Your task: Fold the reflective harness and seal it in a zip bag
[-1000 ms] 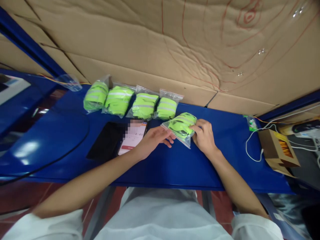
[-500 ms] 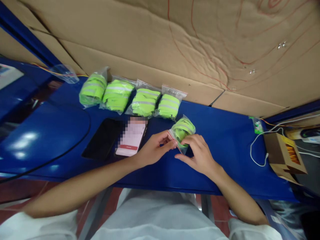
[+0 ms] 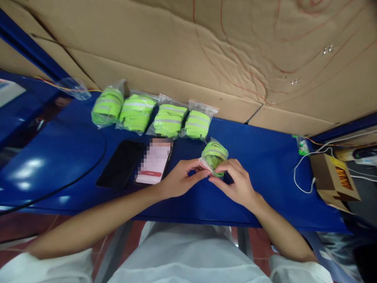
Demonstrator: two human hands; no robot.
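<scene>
A clear zip bag (image 3: 214,154) with a rolled neon-yellow reflective strap inside lies on the blue table, its red-lined zip edge towards me. My left hand (image 3: 188,177) pinches that edge between thumb and fingers. On the other side, my right hand (image 3: 234,180) has its thumb and fingertips closed on the bag's opening, close to the left fingertips. Behind it stand several similar filled bags in a row: one at the left end (image 3: 107,105), two in the middle (image 3: 137,113) and one at the right (image 3: 197,124).
Left of my hands lie a dark phone (image 3: 119,163) and a phone with a lit screen (image 3: 153,167). A cardboard panel (image 3: 165,55) rises along the back. At right are a white cable (image 3: 295,175) and an open cardboard box (image 3: 330,177). A black cable (image 3: 73,179) crosses the left side.
My right thumb has come up to meet the bag's edge, closing the gap to its fingers. The bag's zip edge has tilted flatter. The row of bags stays put.
</scene>
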